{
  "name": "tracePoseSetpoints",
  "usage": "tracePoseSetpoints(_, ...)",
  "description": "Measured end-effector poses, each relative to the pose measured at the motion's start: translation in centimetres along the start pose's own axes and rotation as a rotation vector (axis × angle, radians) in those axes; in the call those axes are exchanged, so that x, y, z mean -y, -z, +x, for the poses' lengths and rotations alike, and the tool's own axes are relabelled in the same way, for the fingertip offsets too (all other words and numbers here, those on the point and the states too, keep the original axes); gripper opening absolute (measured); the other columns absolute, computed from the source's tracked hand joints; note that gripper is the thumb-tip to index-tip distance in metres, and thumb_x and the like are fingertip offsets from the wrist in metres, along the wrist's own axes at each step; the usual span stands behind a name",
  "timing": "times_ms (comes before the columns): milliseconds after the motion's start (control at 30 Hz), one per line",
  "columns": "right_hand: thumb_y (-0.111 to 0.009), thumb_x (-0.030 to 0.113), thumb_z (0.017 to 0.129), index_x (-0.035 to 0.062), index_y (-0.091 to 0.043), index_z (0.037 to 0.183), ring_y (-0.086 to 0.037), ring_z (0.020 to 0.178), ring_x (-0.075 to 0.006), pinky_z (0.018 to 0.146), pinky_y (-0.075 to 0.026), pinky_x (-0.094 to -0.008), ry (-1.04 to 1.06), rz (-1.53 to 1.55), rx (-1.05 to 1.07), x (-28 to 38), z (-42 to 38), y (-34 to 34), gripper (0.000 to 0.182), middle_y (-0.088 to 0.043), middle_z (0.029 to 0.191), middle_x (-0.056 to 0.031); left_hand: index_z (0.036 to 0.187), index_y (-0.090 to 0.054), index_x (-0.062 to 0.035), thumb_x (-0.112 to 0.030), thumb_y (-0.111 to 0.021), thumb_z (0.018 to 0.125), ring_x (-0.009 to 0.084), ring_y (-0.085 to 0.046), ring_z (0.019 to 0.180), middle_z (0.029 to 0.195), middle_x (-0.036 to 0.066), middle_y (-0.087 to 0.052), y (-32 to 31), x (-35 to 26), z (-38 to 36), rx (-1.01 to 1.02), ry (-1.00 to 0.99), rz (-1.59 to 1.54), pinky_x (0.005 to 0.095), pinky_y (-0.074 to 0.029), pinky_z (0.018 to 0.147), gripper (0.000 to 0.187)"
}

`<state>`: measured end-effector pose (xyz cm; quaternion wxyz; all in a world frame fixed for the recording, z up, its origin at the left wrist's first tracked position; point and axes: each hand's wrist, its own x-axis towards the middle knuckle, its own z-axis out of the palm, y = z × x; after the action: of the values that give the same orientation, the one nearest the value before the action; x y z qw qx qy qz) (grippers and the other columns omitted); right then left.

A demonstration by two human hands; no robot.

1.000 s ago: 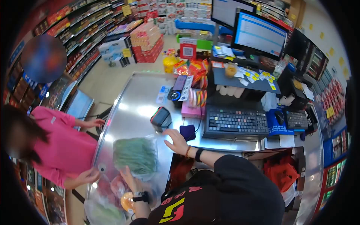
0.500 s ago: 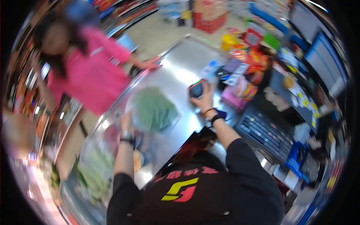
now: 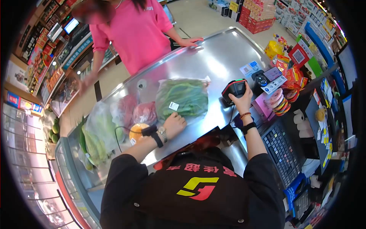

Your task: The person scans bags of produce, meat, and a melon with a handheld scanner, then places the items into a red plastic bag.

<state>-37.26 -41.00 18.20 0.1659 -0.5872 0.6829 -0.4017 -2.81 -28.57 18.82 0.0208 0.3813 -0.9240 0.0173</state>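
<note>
My right hand [image 3: 243, 101] grips a black barcode scanner [image 3: 233, 91] with a red and green trim, held over the metal counter to the right of the greens. A clear plastic bag of leafy greens [image 3: 185, 96] lies flat on the counter, with a white label [image 3: 174, 105] facing up. At the bag's near edge, my left hand [image 3: 175, 126] has its fingers curled onto the plastic just below the label. Left of it are a bag of reddish produce [image 3: 145, 112] and a round orange item [image 3: 138, 132], partly behind my left forearm.
Bagged long green vegetables [image 3: 96, 133] lie at the counter's left end. Across the metal counter [image 3: 213, 49], a person in a pink top [image 3: 143, 36] rests a hand on its edge. A keyboard [image 3: 281, 147], a payment device [image 3: 261, 79] and snack packets [image 3: 293, 76] stand at right.
The view has turned and sharpened. My left hand has gone from the left side of the greens bag to its near edge. The label shows now; the scanner stays in my right hand.
</note>
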Motion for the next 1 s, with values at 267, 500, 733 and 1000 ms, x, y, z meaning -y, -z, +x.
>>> tracePoseSetpoints(267, -0.085, 0.024, 0.056, 0.015, -0.05, 0.138, -0.045, 0.126, -0.0448, 0.108, -0.038, -0.0478, 0.608, -0.046, 0.321, 11.4, -2.6, 3.3, 0.09, -0.04, 0.139, -0.0257, 0.097, -0.065, -0.0133, -0.013, -0.059, 0.078, 0.0198, -0.06, 0.093, 0.086, 0.003, -0.056, -0.6, -2.6, -4.7, -0.167, 0.194, -0.077, 0.0484, -0.037, 0.111, 0.02)
tracePoseSetpoints(500, -0.081, 0.027, 0.062, 0.021, -0.059, 0.125, -0.043, 0.13, -0.0381, 0.114, -0.027, -0.0572, 1.386, -0.304, 0.55, 22.7, -5.9, -2.2, 0.067, -0.046, 0.137, -0.0187, 0.09, -0.065, -0.0156, -0.015, -0.06, 0.077, 0.0201, -0.061, 0.098, 0.088, 0.003, -0.059, -1.1, -2.6, -4.6, -0.214, 0.241, -0.043, 0.0533, -0.031, 0.114, 0.014)
tracePoseSetpoints(733, -0.081, 0.028, 0.063, 0.0242, -0.057, 0.13, -0.039, 0.133, -0.0372, 0.113, -0.026, -0.0592, 1.182, -0.358, 0.582, 22.0, -3.4, -1.0, 0.072, -0.043, 0.142, -0.0164, 0.092, -0.067, -0.0156, -0.015, -0.056, 0.082, 0.0207, -0.063, 0.101, 0.096, 0.004, -0.064, 1.7, -1.0, -4.0, -0.169, 0.302, -0.027, 0.0585, -0.025, 0.116, 0.015)
tracePoseSetpoints(1000, -0.085, 0.025, 0.051, 0.025, -0.053, 0.133, -0.038, 0.132, -0.0406, 0.108, -0.031, -0.0601, 1.12, -0.268, 0.447, 16.2, -0.3, 2.3, 0.088, -0.039, 0.143, -0.0191, 0.08, -0.062, -0.0151, -0.01, -0.059, 0.078, 0.0229, -0.061, 0.085, 0.081, 0.005, -0.053, 3.9, 2.5, -1.4, -0.062, -0.052, -0.068, 0.0574, -0.031, 0.112, 0.006)
